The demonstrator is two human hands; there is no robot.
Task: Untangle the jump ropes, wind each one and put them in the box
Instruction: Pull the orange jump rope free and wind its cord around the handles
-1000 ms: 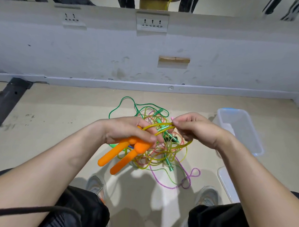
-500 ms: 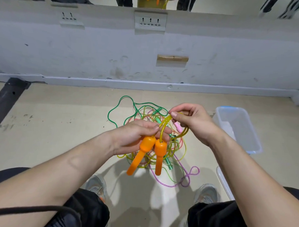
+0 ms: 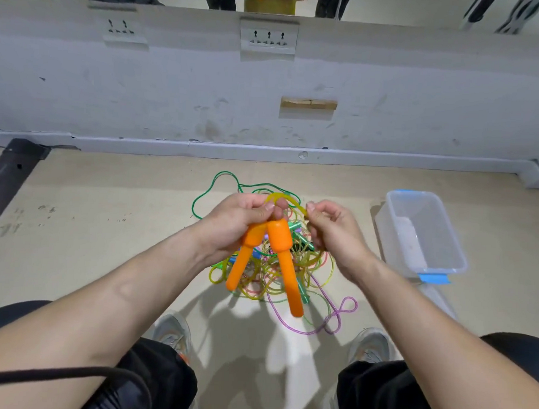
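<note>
Handles [image 3: 280, 239], orange, sit clamped together in left hand [image 3: 233, 224] as winding anchor; right hand [image 3: 334, 238] pinches yellow cord [image 3: 288, 198] for looping.

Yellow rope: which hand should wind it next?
Probably right. The left hand grips both orange handles together, so it serves as the anchor. The right hand pinches the yellow rope just beside them, placed to wrap the slack.

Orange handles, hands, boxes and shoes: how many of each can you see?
Orange handles: 2
Hands: 2, left hand gripping the handles, right hand pinching the yellow rope
Clear box: 1
Shoes: 2
Total: 7
</note>
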